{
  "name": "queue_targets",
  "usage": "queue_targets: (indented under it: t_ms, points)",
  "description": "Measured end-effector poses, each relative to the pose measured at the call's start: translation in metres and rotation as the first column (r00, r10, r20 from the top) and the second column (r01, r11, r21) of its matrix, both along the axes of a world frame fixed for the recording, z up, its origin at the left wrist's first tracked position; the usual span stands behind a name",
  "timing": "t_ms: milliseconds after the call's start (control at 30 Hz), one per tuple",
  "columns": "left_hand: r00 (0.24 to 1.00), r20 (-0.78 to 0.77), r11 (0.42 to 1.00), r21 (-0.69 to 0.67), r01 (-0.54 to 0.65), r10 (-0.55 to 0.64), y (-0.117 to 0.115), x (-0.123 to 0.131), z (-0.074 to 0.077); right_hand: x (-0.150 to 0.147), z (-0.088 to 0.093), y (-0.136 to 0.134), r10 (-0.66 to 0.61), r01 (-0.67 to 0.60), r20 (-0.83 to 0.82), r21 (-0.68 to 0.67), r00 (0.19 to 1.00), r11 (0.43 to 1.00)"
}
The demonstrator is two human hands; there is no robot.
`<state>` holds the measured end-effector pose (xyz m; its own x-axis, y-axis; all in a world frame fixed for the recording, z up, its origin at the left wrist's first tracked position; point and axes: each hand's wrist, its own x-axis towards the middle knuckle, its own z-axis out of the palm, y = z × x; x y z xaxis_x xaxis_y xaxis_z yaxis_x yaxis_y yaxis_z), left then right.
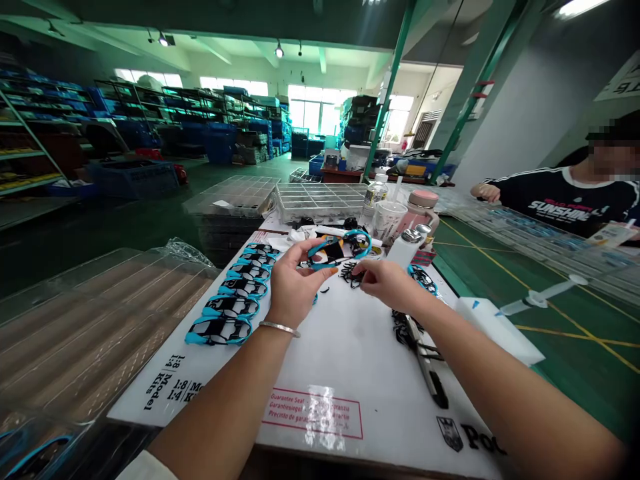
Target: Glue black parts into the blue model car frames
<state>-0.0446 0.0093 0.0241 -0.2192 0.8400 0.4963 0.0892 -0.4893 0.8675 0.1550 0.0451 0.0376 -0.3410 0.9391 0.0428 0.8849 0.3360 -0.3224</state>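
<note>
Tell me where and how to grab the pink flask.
Probably by its handle, coming from the right: the pink flask stands upright with the handle out that way, while the clear cup and white dispenser bottle crowd its left and front.

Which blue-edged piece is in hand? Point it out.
The blue-edged piece pinched in the left hand; it alone is held, while the row to its left lies on the tabletop.

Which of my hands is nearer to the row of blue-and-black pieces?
Left. Your left hand is close beside the row; your right hand is farther off, at the small black parts.
</note>
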Motion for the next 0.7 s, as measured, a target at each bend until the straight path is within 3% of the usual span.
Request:
queue_targets:
  t_ms: [133,233,467,700]
  points:
    - [0.975,-0.219,0.992,0.116,0.057,-0.030,-0.004,0.006,-0.004,0.032,-0.008,-0.006,-0.030,0.030,-0.079,-0.008,0.996,1.000]
    - [0.976,-0.214,0.993,0.104,0.052,-0.028,-0.002,0.007,-0.007,0.034,-0.017,-0.007,-0.008,0.008,-0.090,0.000,0.996,1.000]
    - [0.996,-0.023,0.995,0.035,-0.088,0.089,0.008,-0.003,-0.005,-0.019,-0.021,0.014,0.215,-0.215,0.008,0.048,0.977,0.975]
    - [0.996,-0.029,0.996,0.034,-0.080,0.081,0.012,-0.005,-0.007,-0.054,-0.038,0.028,0.258,-0.269,0.112,0.095,0.959,0.958]
